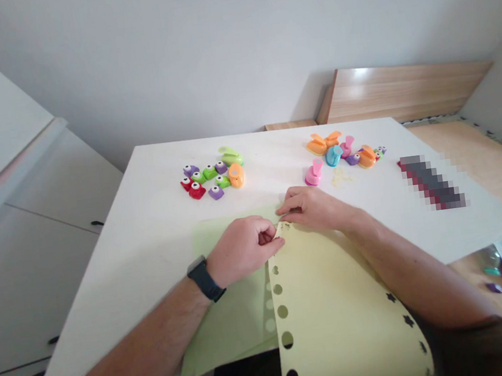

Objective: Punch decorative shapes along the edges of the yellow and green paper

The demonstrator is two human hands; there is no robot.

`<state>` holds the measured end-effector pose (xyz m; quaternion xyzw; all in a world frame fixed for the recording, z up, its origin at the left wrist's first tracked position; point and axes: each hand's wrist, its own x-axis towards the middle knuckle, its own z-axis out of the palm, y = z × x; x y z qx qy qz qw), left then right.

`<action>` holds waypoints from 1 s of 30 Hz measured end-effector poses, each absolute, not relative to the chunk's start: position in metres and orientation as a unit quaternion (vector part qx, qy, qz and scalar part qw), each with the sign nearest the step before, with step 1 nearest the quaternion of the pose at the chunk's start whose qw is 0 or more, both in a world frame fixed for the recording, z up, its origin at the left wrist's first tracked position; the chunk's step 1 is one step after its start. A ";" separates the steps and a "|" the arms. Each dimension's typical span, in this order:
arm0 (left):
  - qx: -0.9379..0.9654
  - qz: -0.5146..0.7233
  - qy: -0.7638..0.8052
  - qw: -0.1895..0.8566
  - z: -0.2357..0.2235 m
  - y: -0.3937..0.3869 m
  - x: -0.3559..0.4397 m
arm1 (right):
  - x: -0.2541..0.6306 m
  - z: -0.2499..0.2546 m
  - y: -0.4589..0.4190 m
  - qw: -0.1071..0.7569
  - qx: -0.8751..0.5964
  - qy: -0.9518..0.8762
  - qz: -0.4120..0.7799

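A yellow sheet of paper (334, 306) hangs curved over the table's front edge. Round holes run down its left side, and small shaped cut-outs show along its right edge. My left hand (246, 246), a dark watch on its wrist, pinches the sheet's left edge close to the far corner. Bent fingers of my right hand (308, 205) close at that same far corner, where small cut-outs show; the fingertips are partly hidden. Beneath lie pale green sheets (234, 312), flat on the white table (146, 225).
Several colourful craft punches (196, 190) stand in a cluster at the back left. More punches (333, 154) are grouped at the back right, with pale paper bits (342, 177) beside them. A blurred-out dark object (433, 182) lies at the right.
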<state>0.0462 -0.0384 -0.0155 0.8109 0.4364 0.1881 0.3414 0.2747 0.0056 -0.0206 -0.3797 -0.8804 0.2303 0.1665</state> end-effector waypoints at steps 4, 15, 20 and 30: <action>0.806 0.191 0.442 0.345 -0.015 -0.038 0.047 | 0.275 -0.018 0.005 0.178 -0.389 -0.875 0.225; 0.799 0.196 0.448 0.349 -0.016 -0.038 0.048 | 0.278 -0.017 0.005 0.161 -0.426 -0.861 0.227; 0.799 0.194 0.450 0.349 -0.017 -0.038 0.048 | 0.278 -0.014 0.004 0.141 -0.417 -0.870 0.221; 0.792 0.194 0.453 0.361 -0.015 -0.038 0.048 | 0.285 -0.016 0.006 0.147 -0.422 -0.866 0.225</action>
